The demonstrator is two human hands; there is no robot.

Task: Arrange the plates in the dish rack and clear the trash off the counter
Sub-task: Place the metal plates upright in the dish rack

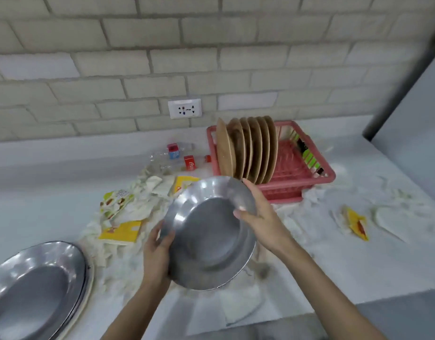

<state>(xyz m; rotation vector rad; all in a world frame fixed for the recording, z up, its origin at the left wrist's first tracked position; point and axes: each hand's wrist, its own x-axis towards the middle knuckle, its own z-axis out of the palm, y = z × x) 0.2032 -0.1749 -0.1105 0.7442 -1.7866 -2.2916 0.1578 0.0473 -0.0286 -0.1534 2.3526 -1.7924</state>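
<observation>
At the lower left a stack of round shiny steel plates (37, 290) lies flat on the white marbled counter (358, 266), partly cut off by the frame edge. Just right of it spreads a heap of crumpled white paper (138, 204), mixed with a flat yellow carton (122, 231) and a green-and-white printed packet (114, 200). Behind the heap, near the pale brick wall, lie clear plastic bottles (179, 155) on their sides, one with a blue-and-red label and one with a red label. A white wall socket (184, 108) sits above them.

In the middle a single round steel plate (209, 236) is held above the counter, tilted with its hollow toward the camera. The left hand (157, 251) grips its lower left rim, fingers wrapped over the edge. The right hand (258, 217) grips the upper right rim, fingertips curled onto the face. The plate's top edge is just in front of the pink plastic dish rack (309, 168) — near it, not in it.

A row of tan round plates (248, 148) stands upright on edge in the rack's left end, packed close. Its right side holds small green and black things too blurred to name. Farther right a crumpled yellow wrapper (357, 224) lies among white paper scraps.
</observation>
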